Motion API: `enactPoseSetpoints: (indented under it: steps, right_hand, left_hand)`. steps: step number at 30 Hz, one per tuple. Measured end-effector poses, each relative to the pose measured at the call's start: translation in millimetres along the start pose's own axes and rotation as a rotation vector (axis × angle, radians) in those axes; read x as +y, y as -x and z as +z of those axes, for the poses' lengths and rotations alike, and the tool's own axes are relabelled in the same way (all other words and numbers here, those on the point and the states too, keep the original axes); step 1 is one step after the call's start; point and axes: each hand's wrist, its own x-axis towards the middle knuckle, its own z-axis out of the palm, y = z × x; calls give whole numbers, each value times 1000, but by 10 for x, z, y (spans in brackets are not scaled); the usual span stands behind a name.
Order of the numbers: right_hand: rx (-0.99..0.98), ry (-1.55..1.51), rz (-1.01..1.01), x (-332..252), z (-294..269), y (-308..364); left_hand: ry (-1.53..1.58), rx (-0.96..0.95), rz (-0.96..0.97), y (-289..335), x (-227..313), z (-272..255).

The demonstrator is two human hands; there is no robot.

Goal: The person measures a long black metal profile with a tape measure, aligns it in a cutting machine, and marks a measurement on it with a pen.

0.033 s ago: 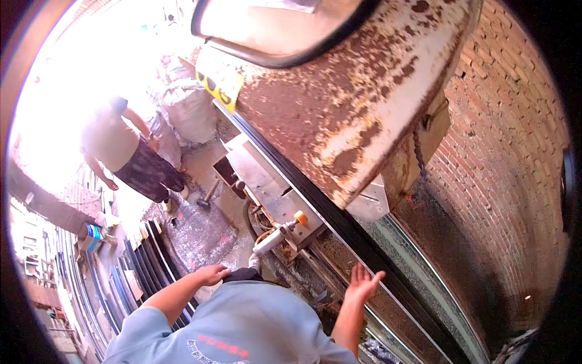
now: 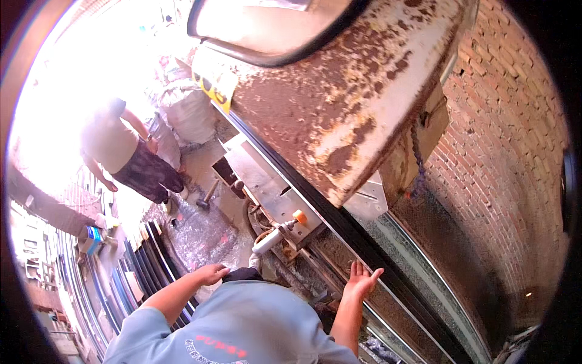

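Left hand: the left hand (image 2: 211, 274) is at the person's waist, beside dark cloth (image 2: 241, 275); whether its fingers grip anything, I cannot tell.
Right hand: the right hand (image 2: 362, 281) is spread wide, palm bared and thumb out, with nothing in it; it is at the near edge of the long black bar (image 2: 397, 270), though I cannot tell if they touch.
Black bar: it runs slantwise from upper left to lower right, passing under the rusty cover (image 2: 357, 91) and alongside the metal plate (image 2: 267, 168).
Machine parts: an orange knob (image 2: 299, 216) and a white cylinder (image 2: 267, 242) sit at the plate's near end.
Floor: a hammer (image 2: 207, 196) stands on its head, handle tilted up; dark strips (image 2: 148, 252) lie side by side at left.
Co-worker: another person (image 2: 121, 142) stands near the pale sacks (image 2: 189, 110).
Right side: a brick wall (image 2: 503, 145) rises behind a hanging chain (image 2: 418, 148).
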Motion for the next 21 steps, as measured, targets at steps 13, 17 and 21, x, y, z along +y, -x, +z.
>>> enactPoseSetpoints:
  steps: [13, 17, 21]
  right_hand:
    - [71, -34, -143, -465, -613, -350]
    - [278, 22, -225, -906, -1083, -550]
    - [441, 46, -275, -1455, -1671, -791]
  left_hand:
    - [-62, 65, -76, 98, -69, -199]
    - [-33, 62, -57, -100, -378, -48]
    - [-23, 26, -36, -207, -462, -112]
